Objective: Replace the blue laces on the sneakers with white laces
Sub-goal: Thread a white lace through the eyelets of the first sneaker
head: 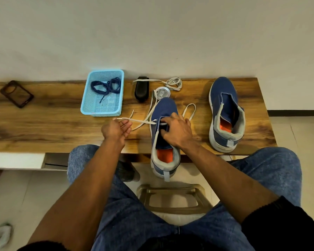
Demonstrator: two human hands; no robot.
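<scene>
A blue sneaker [163, 109] lies across the table's front edge, heel hanging over it. A white lace [141, 121] runs through its lowest eyelets. My left hand [116, 129] pinches one end of this lace and holds it out to the left. My right hand [178, 131] rests on the sneaker's tongue, fingers curled into the eyelet area and gripping it. The second blue sneaker [225, 113] stands unlaced at the right. Blue laces [105, 86] lie in a light blue basket [91, 107]. Another white lace [173, 83] is bundled at the back.
On the wooden table [43, 124] sit a black brush [142, 88], a round tin [162, 92] and a dark phone case [16, 94] at far left. A wall stands right behind the table. A stool frame [172, 198] shows between my knees.
</scene>
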